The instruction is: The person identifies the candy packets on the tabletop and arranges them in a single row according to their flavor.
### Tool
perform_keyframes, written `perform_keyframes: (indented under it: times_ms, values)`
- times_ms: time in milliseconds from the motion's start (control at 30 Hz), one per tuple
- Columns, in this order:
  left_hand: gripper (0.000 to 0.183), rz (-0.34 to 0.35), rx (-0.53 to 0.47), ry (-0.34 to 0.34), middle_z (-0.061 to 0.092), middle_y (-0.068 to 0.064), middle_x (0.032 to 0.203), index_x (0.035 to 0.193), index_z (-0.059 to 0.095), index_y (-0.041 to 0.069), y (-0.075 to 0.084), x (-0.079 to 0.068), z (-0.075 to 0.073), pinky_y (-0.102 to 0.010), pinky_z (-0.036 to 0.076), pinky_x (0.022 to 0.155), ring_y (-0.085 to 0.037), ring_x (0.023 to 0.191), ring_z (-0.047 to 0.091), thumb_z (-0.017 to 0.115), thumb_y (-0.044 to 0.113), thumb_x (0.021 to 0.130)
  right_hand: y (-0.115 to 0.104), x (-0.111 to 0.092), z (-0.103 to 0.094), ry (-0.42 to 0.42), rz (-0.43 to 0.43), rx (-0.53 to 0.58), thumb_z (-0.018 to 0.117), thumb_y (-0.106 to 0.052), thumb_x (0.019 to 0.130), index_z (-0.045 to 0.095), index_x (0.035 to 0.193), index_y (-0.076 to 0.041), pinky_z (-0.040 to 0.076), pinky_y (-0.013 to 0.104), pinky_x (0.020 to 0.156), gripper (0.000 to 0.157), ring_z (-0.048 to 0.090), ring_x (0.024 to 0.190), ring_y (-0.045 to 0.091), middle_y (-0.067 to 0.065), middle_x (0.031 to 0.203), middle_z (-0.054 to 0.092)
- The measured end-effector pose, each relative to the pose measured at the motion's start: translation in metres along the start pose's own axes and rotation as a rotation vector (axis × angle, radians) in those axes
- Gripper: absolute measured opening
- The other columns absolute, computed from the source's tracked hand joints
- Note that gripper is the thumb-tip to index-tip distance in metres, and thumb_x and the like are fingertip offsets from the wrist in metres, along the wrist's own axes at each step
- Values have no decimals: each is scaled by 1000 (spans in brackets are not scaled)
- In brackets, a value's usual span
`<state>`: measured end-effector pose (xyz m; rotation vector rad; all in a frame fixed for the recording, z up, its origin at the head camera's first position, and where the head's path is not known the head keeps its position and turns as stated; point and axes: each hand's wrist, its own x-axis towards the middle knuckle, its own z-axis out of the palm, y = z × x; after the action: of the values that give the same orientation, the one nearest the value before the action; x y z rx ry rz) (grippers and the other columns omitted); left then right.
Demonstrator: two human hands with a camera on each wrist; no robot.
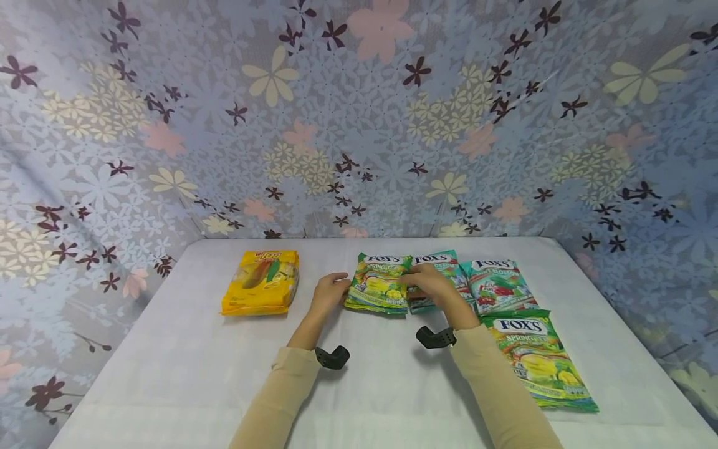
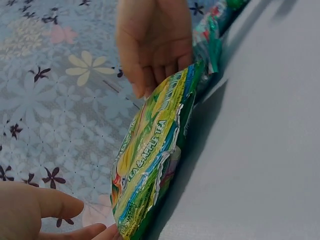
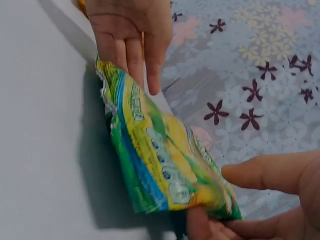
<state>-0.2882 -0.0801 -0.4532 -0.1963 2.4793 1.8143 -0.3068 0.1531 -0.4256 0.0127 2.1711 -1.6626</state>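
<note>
A green-and-yellow candy bag (image 1: 379,285) marked FOX'S Spring Tea is between the two hands in the head view. Its near edge, facing the left wrist camera, stands tilted above the white surface there. The left hand (image 1: 331,292) touches the bag's left edge with its fingertips, and its thumb (image 2: 62,202) is held apart from the bag. At the opposite edge, the right hand (image 1: 429,282) pinches the bag, thumb (image 3: 245,172) at the top side and fingers curled beneath. A teal FOX'S bag (image 1: 445,265) lies partly hidden behind the right hand.
Another teal FOX'S bag (image 1: 498,285) lies to the right, with a larger green FOX'S bag (image 1: 541,362) nearer, beside the right sleeve. A yellow candy packet (image 1: 260,284) lies left on the white table (image 1: 168,362). Flowered cloth (image 1: 359,125) hangs behind and at the sides.
</note>
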Motion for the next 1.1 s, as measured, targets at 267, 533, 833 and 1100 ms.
perform_keyframes:
  times_ms: [267, 533, 833, 1100]
  values:
    - [39, -57, -177, -53, 64, -23, 116, 131, 55, -8, -1, -2, 1, -33, 55, 80, -29, 104, 64, 52, 13, 98, 10, -3, 0, 34, -53, -33, 60, -17, 93, 21, 149, 8, 44, 47, 97, 72, 50, 120, 40, 30, 146, 31]
    - [39, -26, -137, -62, 63, -21, 117, 129, 57, -7, 0, -9, 3, -31, 54, 76, -25, 95, 64, 56, 11, 95, 8, -15, 7, 67, -84, 26, 63, -16, 92, 25, 152, -3, 43, 48, 97, 72, 45, 124, 40, 28, 147, 30]
    - [38, 83, -74, -62, 68, -19, 108, 127, 60, -3, -5, -16, 5, -28, 53, 70, -24, 93, 66, 63, 5, 90, 12, -18, 7, 54, -83, 53, 60, -14, 95, 20, 154, -14, 38, 50, 101, 71, 30, 138, 37, 25, 154, 20]
    - [37, 135, -124, -43, 68, -18, 108, 126, 60, -2, 0, -27, -1, -30, 55, 72, -24, 92, 66, 64, 2, 89, 10, -29, 9, 18, -101, 173, 55, -6, 96, 16, 153, 0, 48, 34, 78, 69, 55, 107, 26, 27, 152, 25]
